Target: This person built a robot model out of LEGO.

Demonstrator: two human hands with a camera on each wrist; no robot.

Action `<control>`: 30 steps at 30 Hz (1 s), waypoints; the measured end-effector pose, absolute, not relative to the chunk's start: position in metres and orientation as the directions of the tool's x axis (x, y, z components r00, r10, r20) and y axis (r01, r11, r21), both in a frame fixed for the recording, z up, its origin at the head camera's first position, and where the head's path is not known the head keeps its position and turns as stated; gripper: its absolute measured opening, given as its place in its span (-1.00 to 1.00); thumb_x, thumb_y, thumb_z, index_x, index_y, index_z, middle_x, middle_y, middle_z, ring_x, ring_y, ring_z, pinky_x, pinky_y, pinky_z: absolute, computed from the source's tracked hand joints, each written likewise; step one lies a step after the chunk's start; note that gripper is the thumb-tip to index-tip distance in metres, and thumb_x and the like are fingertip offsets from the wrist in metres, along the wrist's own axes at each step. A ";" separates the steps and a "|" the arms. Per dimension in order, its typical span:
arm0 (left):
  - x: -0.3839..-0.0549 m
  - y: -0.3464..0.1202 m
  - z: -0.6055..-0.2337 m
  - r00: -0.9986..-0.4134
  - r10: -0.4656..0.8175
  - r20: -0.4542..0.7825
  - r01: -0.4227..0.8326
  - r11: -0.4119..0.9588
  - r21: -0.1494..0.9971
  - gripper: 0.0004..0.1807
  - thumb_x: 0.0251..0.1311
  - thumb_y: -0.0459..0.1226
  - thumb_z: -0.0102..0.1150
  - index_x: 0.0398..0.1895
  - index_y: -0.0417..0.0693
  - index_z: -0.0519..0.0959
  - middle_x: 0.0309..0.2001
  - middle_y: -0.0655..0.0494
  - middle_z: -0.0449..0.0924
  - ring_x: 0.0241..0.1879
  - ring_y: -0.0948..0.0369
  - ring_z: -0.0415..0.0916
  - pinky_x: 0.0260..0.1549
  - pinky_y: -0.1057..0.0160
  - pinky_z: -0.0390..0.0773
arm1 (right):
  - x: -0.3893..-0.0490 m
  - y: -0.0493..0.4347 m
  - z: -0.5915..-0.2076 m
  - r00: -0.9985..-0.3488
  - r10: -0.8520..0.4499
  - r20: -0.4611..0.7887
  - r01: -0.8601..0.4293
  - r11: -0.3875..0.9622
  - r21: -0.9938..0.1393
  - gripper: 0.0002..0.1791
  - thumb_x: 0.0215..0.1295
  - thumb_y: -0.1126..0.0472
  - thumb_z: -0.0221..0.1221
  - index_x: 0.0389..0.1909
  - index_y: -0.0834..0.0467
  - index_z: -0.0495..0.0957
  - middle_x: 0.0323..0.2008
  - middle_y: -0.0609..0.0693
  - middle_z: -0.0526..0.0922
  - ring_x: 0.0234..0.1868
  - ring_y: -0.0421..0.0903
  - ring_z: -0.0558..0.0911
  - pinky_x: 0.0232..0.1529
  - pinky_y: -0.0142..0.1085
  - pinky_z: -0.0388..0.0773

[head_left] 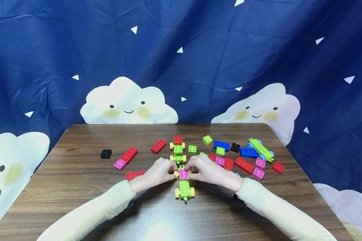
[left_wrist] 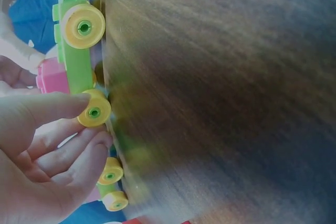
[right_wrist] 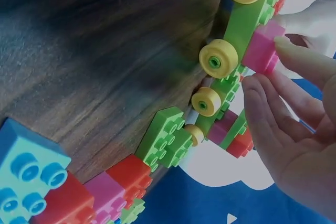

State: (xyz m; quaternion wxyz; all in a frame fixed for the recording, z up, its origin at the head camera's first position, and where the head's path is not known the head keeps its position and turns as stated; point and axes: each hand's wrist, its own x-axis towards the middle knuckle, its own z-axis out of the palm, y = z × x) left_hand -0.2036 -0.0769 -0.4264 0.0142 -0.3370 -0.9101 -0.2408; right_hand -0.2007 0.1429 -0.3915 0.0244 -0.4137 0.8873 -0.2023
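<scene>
A green toy car base (head_left: 185, 190) with yellow wheels stands lengthwise at the front of a row on the table. A pink brick (head_left: 183, 174) sits on its far end. My right hand (head_left: 203, 168) pinches this pink brick between thumb and fingers, plainest in the right wrist view. From the other side, my left hand (head_left: 159, 170) holds the base by a far yellow wheel (left_wrist: 94, 111), fingertips around it. Directly behind stands another yellow-wheeled car, carrying a green brick (head_left: 178, 149) and a red brick (head_left: 178, 140).
Loose red (head_left: 159, 146), pink (head_left: 119, 164) and black bricks (head_left: 106, 154) lie to the left on the wooden table (head_left: 84, 140). More bricks are scattered right, among them blue ones (head_left: 221, 145). A green base with blue wheels (head_left: 260, 149) lies far right. Behind hangs a blue cloth (head_left: 199, 67).
</scene>
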 end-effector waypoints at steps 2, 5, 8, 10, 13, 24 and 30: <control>-0.204 -0.077 -0.426 -0.777 0.603 0.181 0.613 0.659 0.437 -0.87 -0.03 -0.34 0.46 -0.40 -0.14 0.69 -0.41 0.07 0.75 -0.41 0.24 0.64 -0.41 0.39 0.56 | -0.201 0.143 -0.391 -0.660 -0.742 0.121 -0.721 0.579 -0.380 -0.74 0.16 0.14 0.41 -0.17 0.19 0.72 -0.23 0.01 0.75 -0.28 -0.13 0.68 -0.27 -0.48 0.58; -0.205 -0.077 -0.427 -0.782 0.599 0.172 0.604 0.660 0.447 -0.87 -0.02 -0.34 0.46 -0.39 -0.14 0.69 -0.40 0.06 0.75 -0.40 0.25 0.65 -0.40 0.38 0.57 | -0.201 0.142 -0.392 -0.662 -0.740 0.119 -0.720 0.584 -0.375 -0.73 0.16 0.15 0.40 -0.16 0.18 0.72 -0.22 0.01 0.75 -0.25 -0.14 0.68 -0.23 -0.45 0.61; -0.205 -0.077 -0.427 -0.779 0.602 0.174 0.607 0.654 0.452 -0.88 -0.01 -0.35 0.45 -0.39 -0.14 0.69 -0.40 0.06 0.75 -0.40 0.24 0.65 -0.40 0.39 0.57 | -0.200 0.142 -0.392 -0.668 -0.735 0.112 -0.714 0.593 -0.372 -0.74 0.17 0.14 0.40 -0.15 0.17 0.72 -0.21 0.00 0.74 -0.23 -0.14 0.69 -0.20 -0.42 0.62; -0.205 -0.077 -0.427 -0.772 0.609 0.182 0.616 0.647 0.449 -0.88 -0.02 -0.35 0.45 -0.40 -0.14 0.69 -0.41 0.06 0.75 -0.41 0.24 0.65 -0.41 0.40 0.56 | -0.199 0.142 -0.393 -0.674 -0.731 0.109 -0.710 0.599 -0.371 -0.74 0.17 0.15 0.40 -0.16 0.17 0.72 -0.21 0.00 0.74 -0.22 -0.13 0.68 -0.19 -0.41 0.62; -0.204 -0.077 -0.428 -0.765 0.614 0.194 0.628 0.644 0.438 -0.89 -0.03 -0.36 0.44 -0.40 -0.14 0.69 -0.42 0.07 0.75 -0.41 0.25 0.65 -0.42 0.42 0.54 | -0.195 0.141 -0.394 -0.681 -0.722 0.120 -0.708 0.609 -0.357 -0.75 0.18 0.14 0.39 -0.16 0.17 0.72 -0.23 0.00 0.73 -0.23 -0.13 0.67 -0.20 -0.41 0.61; -0.204 -0.076 -0.427 -0.765 0.617 0.184 0.630 0.660 0.410 -0.88 -0.04 -0.34 0.45 -0.40 -0.13 0.70 -0.42 0.07 0.75 -0.41 0.24 0.65 -0.42 0.40 0.54 | -0.181 0.140 -0.401 -0.706 -0.684 0.184 -0.702 0.641 -0.309 -0.74 0.21 0.19 0.37 -0.11 0.21 0.71 -0.26 0.03 0.69 -0.26 -0.13 0.67 -0.26 -0.43 0.61; -0.203 -0.076 -0.429 -0.764 0.614 0.197 0.633 0.657 0.409 -0.89 -0.03 -0.35 0.44 -0.40 -0.14 0.70 -0.42 0.07 0.74 -0.42 0.24 0.64 -0.43 0.40 0.54 | -0.186 0.145 -0.398 -0.693 -0.704 0.154 -0.708 0.625 -0.330 -0.74 0.22 0.13 0.36 -0.12 0.15 0.70 -0.21 0.00 0.71 -0.24 -0.13 0.68 -0.23 -0.41 0.62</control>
